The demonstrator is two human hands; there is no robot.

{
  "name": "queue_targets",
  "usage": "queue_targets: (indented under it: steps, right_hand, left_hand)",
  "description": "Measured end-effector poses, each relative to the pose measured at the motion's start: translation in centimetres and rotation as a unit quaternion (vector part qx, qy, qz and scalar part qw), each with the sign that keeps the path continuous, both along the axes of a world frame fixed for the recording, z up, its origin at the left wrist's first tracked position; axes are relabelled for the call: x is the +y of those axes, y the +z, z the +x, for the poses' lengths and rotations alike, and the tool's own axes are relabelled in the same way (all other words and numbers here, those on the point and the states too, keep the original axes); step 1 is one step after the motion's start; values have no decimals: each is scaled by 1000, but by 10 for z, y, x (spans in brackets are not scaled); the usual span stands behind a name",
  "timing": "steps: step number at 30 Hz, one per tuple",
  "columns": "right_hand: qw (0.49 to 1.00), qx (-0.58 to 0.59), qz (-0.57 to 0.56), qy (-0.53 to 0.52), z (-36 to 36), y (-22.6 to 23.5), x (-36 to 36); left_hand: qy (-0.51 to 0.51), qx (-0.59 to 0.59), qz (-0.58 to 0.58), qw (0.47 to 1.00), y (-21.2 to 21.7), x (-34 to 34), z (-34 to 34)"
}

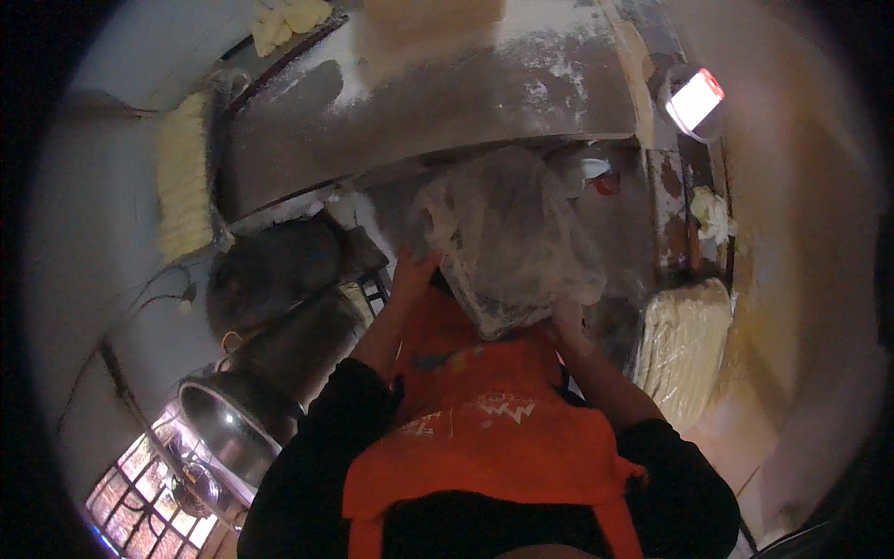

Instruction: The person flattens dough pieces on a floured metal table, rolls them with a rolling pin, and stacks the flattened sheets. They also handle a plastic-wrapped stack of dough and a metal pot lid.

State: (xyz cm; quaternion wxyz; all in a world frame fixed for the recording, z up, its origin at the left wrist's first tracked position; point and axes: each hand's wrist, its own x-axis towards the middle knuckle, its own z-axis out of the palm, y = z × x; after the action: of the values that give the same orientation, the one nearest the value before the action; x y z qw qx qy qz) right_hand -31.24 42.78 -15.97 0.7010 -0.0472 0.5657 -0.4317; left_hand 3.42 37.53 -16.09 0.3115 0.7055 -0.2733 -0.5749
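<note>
A large, thin, see-through plastic bag [517,228] hangs spread in front of my orange apron. My left hand [418,267] is closed on its left edge. At the bag's lower right side, my right hand [567,321] grips the film, its fingers partly hidden behind the plastic. The bag looks loose and wrinkled, and I see nothing inside it. Beyond it lies a dark worktable [410,121] dusted with white powder.
A plastic-wrapped pale stack [687,349] stands at right, near a lit phone-like screen [696,100]. Pale yellow rolls [184,177] line the far left. A dark round container [272,273] and a big metal bowl [228,424] sit to my left.
</note>
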Motion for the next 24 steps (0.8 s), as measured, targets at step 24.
queue_targets:
  steps: [24]
  right_hand:
    - [939,-74,-298,157,-3,236,-112]
  left_hand:
    - [194,-309,-158,918,178,11,125]
